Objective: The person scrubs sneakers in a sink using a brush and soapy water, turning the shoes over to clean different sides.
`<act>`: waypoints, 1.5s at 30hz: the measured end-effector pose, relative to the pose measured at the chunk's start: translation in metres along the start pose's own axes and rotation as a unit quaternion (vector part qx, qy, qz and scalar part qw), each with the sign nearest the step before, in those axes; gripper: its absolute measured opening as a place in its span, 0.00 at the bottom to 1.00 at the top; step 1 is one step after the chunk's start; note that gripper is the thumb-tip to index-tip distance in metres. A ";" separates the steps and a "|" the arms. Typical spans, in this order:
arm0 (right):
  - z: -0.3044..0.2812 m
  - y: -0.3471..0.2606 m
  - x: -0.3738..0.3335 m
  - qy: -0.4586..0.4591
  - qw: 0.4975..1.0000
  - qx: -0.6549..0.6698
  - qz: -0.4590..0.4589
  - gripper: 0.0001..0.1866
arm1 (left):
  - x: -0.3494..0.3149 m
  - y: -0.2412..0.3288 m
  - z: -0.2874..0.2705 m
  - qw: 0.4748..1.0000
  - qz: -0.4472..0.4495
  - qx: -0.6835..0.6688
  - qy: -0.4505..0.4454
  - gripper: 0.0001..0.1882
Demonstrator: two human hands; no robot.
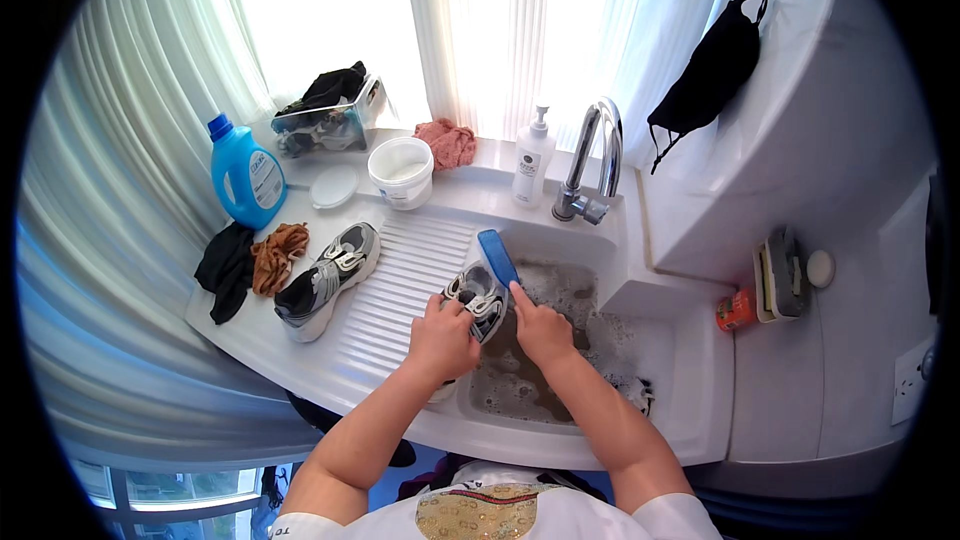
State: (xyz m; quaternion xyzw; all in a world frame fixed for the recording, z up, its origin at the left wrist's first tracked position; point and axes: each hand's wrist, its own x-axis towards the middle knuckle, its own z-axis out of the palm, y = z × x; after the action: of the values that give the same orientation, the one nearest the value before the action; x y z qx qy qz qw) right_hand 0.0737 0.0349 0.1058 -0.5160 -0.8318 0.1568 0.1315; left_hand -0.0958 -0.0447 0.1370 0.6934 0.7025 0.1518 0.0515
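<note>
A grey, white and black sneaker [480, 302] is tilted at the left edge of the sink basin, over the ribbed washboard's side. My left hand [445, 340] is closed on it. In my right hand [542, 328] is a blue brush [496, 256], its head up against the sneaker's far end. The bristles are hidden from view. Murky, foamy water [525, 380] fills the basin [690, 380], and something dark and white lies at its right side, too small to name. The matching sneaker [328, 280] rests on the counter left of the washboard [400, 270].
Behind stand a blue detergent jug [248, 175], a clothes-filled clear bin [325, 120], a white tub [401, 172], a pink cloth [446, 143], a white pump bottle [533, 160] and a chrome faucet [590, 165]. Black [228, 270] and brown cloths [278, 258] lie left. A soap holder [780, 280] hangs right.
</note>
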 end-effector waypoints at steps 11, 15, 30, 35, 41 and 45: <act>-0.013 0.011 -0.096 -0.064 0.979 0.190 -0.039 0.24 | -0.021 0.008 -0.042 0.987 -0.081 0.006 -0.138 0.38; -0.009 -0.005 -0.065 -0.047 0.985 0.160 -0.041 0.25 | -0.022 -0.003 -0.031 0.994 -0.081 -0.053 -0.054 0.32; -0.037 0.013 -0.083 -0.182 0.965 0.134 -0.134 0.24 | -0.036 -0.007 -0.020 0.987 -0.112 -0.094 0.059 0.33; -0.030 0.019 -0.057 -0.139 0.984 0.073 -0.084 0.25 | -0.037 -0.004 -0.018 0.984 -0.124 -0.106 0.077 0.36; -0.035 0.016 -0.054 -0.169 0.978 0.054 -0.111 0.25 | -0.040 -0.011 -0.018 0.984 -0.119 -0.116 0.056 0.41; -0.041 0.009 -0.058 -0.193 0.970 0.070 -0.131 0.24 | -0.039 -0.012 -0.017 0.983 -0.133 -0.117 0.050 0.45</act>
State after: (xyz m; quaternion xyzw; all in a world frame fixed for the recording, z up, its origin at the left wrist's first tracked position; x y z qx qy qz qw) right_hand 0.1217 -0.0086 0.1365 -0.3520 -0.8887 0.2930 0.0234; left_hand -0.1110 -0.0857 0.1447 0.5746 0.7674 0.2593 0.1165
